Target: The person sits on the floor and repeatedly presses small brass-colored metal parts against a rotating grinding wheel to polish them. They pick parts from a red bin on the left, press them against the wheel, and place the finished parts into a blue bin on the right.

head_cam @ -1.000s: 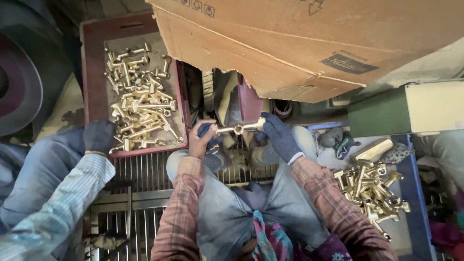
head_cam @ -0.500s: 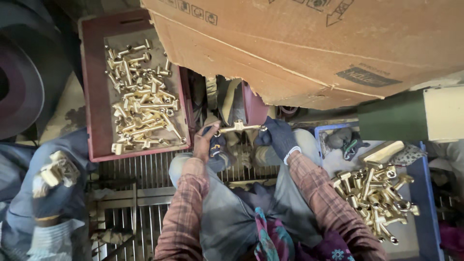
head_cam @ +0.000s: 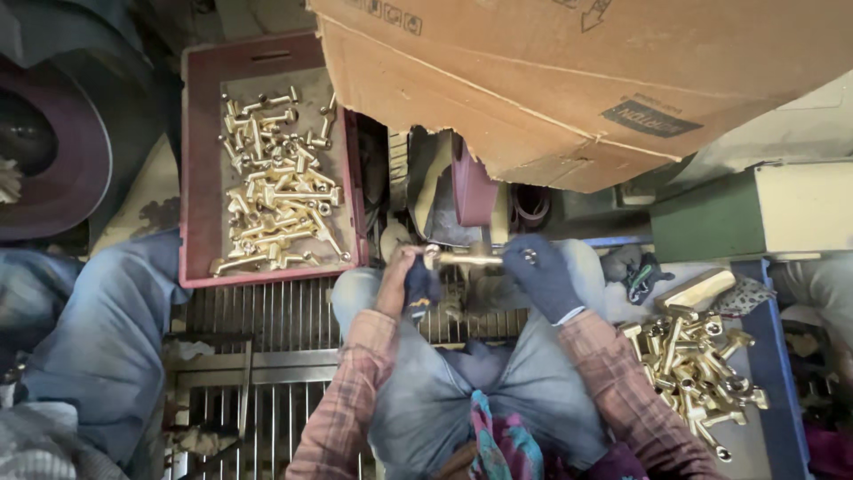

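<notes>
At the far left, well away from the brass rod, a dark round wheel fills the edge of the view, and below it sits another person's leg in blue jeans. Left of the rod lies a red crate, its floor strewn with loose brass parts. Below the crate, and running under the rod, is a metal grate of thin bars.

The left hand, partly covered by a dark glove, is closed in a grip on the left end of the rod, whose rounded knob shows just above the fingers. The rod lies level between the two hands, in front of the person's knees, just below a dark red wheel that stands on edge. The right hand, in a dark blue glove, is closed in a grip on the rod's right end. Both sleeves are plaid, and the person's grey trousers spread below the rod.

Above and to the right of the rod a large cardboard box overhangs the scene. Right of the rod, past the right hand, a pile of brass fittings rests on a pale surface with a blue rim, with a yellowish block at the top of the pile. A green box stands above it.
</notes>
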